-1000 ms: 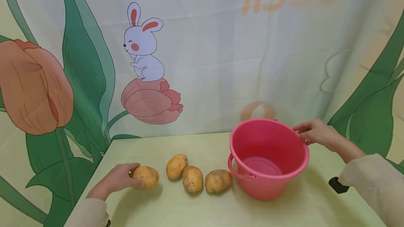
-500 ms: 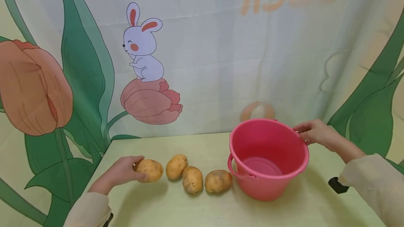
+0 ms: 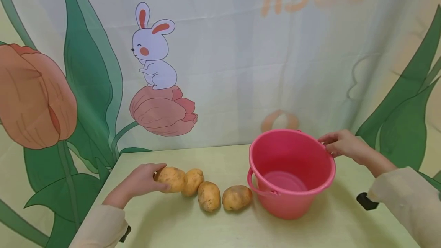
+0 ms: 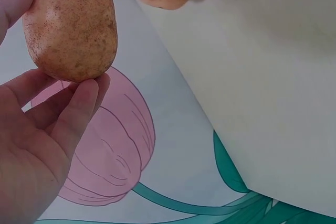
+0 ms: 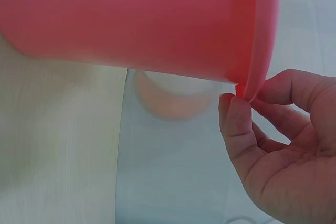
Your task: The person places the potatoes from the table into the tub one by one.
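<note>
My left hand (image 3: 142, 181) holds a potato (image 3: 172, 179) by its left end, raised over the table. In the left wrist view the thumb and fingertips pinch this potato (image 4: 73, 24) from two sides. Behind it, partly covered, lies a second potato (image 3: 193, 183). Two more potatoes, a speckled one (image 3: 209, 196) and a browner one (image 3: 237, 197), lie to the right. A pink bucket (image 3: 286, 209) stands upright with nothing in it. At its far right rim, my right hand (image 3: 348, 148) pinches the edge; the right wrist view shows thumb and fingers on the rim (image 5: 265, 35).
The pale table (image 3: 213, 232) bears everything. Along its back edge hangs a printed curtain (image 3: 220, 68) with a rabbit and tulips. The bucket's pink handle (image 3: 253, 185) hangs down on its left side, close to the browner potato.
My left hand has lifted the potato and carried it right and up, so that it now overlaps the potato behind. The right hand keeps its place on the bucket rim.
</note>
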The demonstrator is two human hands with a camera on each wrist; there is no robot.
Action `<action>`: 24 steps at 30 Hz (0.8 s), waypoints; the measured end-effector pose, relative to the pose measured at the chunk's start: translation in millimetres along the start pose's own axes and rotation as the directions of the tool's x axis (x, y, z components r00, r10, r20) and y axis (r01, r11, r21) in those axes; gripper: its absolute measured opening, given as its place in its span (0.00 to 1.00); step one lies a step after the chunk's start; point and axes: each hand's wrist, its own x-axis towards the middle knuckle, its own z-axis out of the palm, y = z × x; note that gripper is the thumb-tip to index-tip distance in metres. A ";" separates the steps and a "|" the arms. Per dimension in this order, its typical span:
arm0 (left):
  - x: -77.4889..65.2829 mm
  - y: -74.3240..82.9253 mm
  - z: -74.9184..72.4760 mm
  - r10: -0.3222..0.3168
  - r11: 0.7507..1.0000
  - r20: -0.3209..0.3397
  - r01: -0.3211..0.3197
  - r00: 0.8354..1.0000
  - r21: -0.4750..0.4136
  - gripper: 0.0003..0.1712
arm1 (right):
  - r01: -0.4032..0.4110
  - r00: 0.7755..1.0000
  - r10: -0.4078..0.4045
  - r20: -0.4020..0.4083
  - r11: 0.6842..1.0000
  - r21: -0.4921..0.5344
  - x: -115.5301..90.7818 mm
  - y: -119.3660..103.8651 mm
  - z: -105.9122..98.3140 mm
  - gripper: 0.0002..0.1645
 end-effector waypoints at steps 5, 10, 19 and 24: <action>4.0 8.9 -2.6 0.005 1.000 -0.003 -0.005 1.000 0.003 0.45 | 0.002 1.000 -0.002 -0.006 1.000 -0.006 -0.5 -0.4 0.3 0.26; 7.5 15.6 -5.3 0.044 0.999 -0.007 -0.044 0.999 0.015 0.45 | 0.006 1.000 -0.006 -0.003 1.000 -0.001 -0.9 -0.6 0.5 0.26; 10.6 37.6 -9.3 0.097 0.994 -0.001 -0.097 0.995 0.045 0.44 | 0.007 1.000 -0.007 -0.008 1.000 -0.013 -2.1 -2.5 1.5 0.25; 13.0 45.3 -6.6 0.095 0.994 0.009 -0.095 0.995 0.047 0.43 | -0.001 1.000 0.001 -0.009 1.000 -0.012 -3.2 -4.2 2.6 0.26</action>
